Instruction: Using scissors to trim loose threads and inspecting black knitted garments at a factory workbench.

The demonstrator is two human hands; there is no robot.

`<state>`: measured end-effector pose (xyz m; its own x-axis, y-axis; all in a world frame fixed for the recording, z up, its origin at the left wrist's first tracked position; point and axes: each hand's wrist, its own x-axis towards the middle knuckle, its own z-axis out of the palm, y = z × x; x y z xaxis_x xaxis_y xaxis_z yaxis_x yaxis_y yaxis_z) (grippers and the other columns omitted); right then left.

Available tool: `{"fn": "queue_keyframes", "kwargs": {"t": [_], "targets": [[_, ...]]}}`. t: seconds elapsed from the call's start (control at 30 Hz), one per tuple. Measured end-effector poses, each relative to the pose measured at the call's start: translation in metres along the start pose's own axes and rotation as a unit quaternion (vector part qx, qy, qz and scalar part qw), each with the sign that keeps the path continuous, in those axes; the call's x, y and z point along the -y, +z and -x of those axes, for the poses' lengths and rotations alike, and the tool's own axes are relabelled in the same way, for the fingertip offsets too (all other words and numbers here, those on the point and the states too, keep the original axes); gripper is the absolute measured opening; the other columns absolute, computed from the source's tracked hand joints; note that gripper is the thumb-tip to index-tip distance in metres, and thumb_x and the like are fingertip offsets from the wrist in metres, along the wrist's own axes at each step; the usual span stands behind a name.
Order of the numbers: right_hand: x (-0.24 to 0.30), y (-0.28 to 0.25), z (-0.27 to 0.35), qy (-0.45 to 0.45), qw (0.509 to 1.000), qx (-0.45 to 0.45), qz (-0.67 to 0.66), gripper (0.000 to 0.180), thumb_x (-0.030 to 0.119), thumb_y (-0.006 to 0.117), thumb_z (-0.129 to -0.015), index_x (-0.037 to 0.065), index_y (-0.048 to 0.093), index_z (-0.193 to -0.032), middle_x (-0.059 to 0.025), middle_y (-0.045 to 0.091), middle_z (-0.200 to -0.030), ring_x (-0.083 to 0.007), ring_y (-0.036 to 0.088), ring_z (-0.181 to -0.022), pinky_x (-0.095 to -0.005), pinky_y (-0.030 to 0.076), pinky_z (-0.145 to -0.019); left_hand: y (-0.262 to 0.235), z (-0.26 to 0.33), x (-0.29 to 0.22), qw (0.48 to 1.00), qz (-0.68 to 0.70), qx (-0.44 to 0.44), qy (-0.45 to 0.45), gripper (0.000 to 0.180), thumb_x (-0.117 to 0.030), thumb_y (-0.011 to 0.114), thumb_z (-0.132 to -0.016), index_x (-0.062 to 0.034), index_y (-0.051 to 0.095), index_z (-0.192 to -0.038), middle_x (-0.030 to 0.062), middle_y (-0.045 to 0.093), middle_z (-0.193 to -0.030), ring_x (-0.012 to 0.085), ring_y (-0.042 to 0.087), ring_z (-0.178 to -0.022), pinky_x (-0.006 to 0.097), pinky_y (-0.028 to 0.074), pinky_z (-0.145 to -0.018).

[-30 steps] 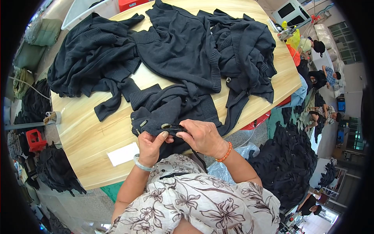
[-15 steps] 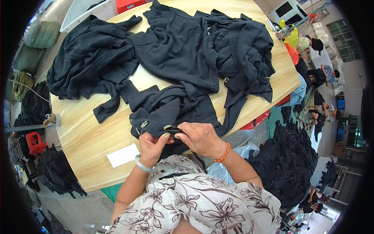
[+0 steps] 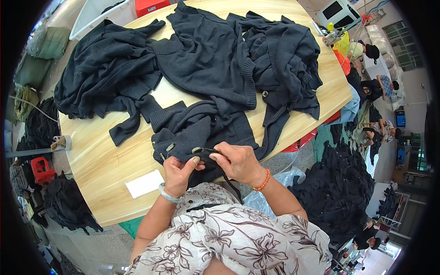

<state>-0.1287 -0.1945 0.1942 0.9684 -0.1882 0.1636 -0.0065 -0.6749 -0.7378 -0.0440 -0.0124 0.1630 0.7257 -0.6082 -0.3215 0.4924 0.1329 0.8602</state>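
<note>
A dark knit cardigan (image 3: 183, 130) lies bunched at the near edge of the table, one part of it drawn up between my hands. Its edge is pinched between the thumb and fingers of my left hand (image 3: 180, 174), just below a pale oval button (image 3: 197, 150). A second button (image 3: 170, 147) shows farther left on the same knit. My right hand (image 3: 240, 162) is closed in a pinch to the right of the nearer button. A thin dark line runs from beside that button to these fingertips; what they hold is too small to make out.
More dark knit garments (image 3: 206, 59) lie heaped across the wooden table (image 3: 98, 183). A white card (image 3: 144, 184) rests near its front edge. A large pile of dark garments (image 3: 337, 192) stands at right, and a red stool (image 3: 42, 168) at left. Several people are in the right background.
My right hand has shifted slightly right, away from my left hand. The thick black shape between my fingertips has given way to a thin dark line. My left hand has barely moved.
</note>
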Motion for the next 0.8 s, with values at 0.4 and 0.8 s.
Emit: {"fn": "queue_keyframes", "kwargs": {"t": [0.4, 0.8], "targets": [[-0.0006, -0.0034, 0.0016, 0.002, 0.996, 0.091, 0.017, 0.023, 0.025, 0.066, -0.091, 0.004, 0.057, -0.095, -0.0109, 0.064, -0.070, -0.0310, 0.064, -0.062, -0.0373, 0.048, -0.053, 0.0013, -0.0007, 0.0040, 0.998, -0.031, 0.010, 0.047, 0.018, -0.002, 0.065, -0.091, 0.0075, 0.064, -0.106, 0.0118, 0.069, -0.096, 0.0159, 0.067, -0.082, 0.028, 0.058, -0.075], [-0.0033, -0.0049, 0.0021, 0.002, 0.994, 0.110, -0.003, 0.021, 0.025, 0.064, -0.092, 0.005, 0.057, -0.092, -0.0114, 0.062, -0.066, -0.0315, 0.062, -0.059, -0.0385, 0.046, -0.051, -0.0024, -0.0010, 0.0066, 1.000, 0.006, 0.026, -0.010, 0.017, -0.001, 0.066, -0.089, 0.0027, 0.064, -0.105, 0.0097, 0.069, -0.095, 0.0161, 0.066, -0.080, 0.028, 0.056, -0.073]]}}
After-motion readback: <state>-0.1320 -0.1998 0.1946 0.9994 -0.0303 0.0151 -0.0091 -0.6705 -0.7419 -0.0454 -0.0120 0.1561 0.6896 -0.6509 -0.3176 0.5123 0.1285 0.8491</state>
